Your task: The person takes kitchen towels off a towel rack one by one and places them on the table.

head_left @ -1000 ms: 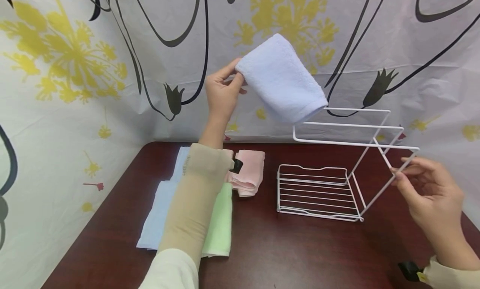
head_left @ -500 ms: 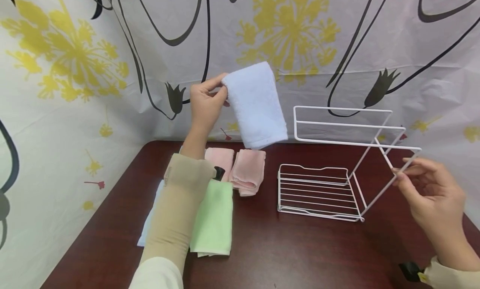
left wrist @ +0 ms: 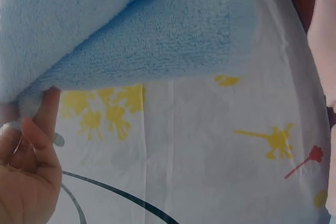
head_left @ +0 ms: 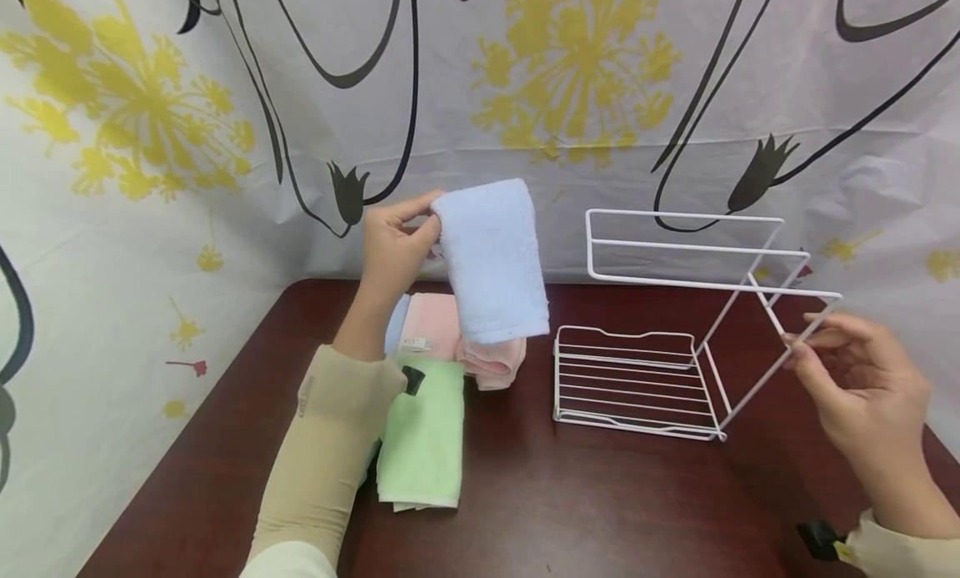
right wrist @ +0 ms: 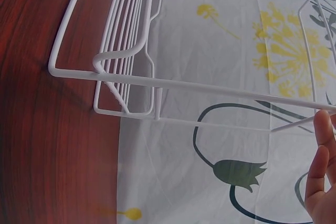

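Observation:
My left hand (head_left: pixel 393 248) pinches a folded light blue towel (head_left: pixel 491 261) by its upper left corner. The towel hangs in the air left of a white wire rack (head_left: pixel 712 286), apart from it. In the left wrist view, thumb and fingers hold the edge of the same towel (left wrist: pixel 152 40), whose folded layers spread slightly. At the rack's right side, my right hand (head_left: pixel 870 390) pinches the slanted side wire between thumb and fingers. The rack stands upright on the table, with bare top bars and a bare lower shelf.
A folded green towel (head_left: pixel 423 436) lies beside the left forearm. Behind it lie two pink towels (head_left: pixel 431 324), the right one partly hidden by the raised towel. Another blue towel (head_left: pixel 397 324) shows behind the left wrist. A patterned sheet (head_left: pixel 450 77) hangs behind the dark red table (head_left: pixel 600 503).
My left hand has carried the blue towel left and down, away from the rack's top bars, and it hangs straighter. The right hand and rack have stayed in place.

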`<state>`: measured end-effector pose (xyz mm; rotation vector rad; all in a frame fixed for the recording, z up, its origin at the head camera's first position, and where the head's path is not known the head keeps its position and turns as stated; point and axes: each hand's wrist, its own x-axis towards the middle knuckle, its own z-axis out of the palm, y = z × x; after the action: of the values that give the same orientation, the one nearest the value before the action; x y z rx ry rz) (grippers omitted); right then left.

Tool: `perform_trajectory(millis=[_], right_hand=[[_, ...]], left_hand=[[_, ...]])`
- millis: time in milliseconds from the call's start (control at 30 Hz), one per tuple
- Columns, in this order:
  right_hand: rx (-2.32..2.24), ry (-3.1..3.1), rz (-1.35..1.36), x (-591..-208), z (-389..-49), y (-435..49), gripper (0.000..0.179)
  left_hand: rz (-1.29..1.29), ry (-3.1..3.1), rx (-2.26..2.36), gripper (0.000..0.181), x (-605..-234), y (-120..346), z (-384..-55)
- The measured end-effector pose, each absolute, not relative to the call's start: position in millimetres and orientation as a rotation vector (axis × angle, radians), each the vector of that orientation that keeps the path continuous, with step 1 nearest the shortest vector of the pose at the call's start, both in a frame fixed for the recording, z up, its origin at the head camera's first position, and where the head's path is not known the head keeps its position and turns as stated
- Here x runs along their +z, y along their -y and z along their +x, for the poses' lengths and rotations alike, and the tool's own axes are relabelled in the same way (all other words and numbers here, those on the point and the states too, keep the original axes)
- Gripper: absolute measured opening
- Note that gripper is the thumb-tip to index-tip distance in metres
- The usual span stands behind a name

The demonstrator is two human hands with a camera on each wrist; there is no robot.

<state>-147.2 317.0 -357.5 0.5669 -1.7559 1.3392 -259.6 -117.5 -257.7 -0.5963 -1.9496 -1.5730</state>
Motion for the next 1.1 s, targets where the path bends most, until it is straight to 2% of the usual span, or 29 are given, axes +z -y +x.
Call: perform_trajectory(millis=[533, 767, 1100], right_hand=[[1.337, 1.782, 0.557, -358.7, -147.1, -317.4, 0.035], [1.466, 1.691, 0.605, -358.3, -148.5, -315.7, 0.035], [1.398, 1.716, 0.585, -358.6, -149.4, -315.9, 0.036]], left_hand=[[-0.524, 2.226, -1.657, 0.026, -297.5, 124.1, -218.0], [-0.470, 2.330, -1.696, 0.033, -305.6, 120.0, -204.7], [-0.465, 2.491, -1.730, 0.038, -322.8, 112.4, -186.8]])
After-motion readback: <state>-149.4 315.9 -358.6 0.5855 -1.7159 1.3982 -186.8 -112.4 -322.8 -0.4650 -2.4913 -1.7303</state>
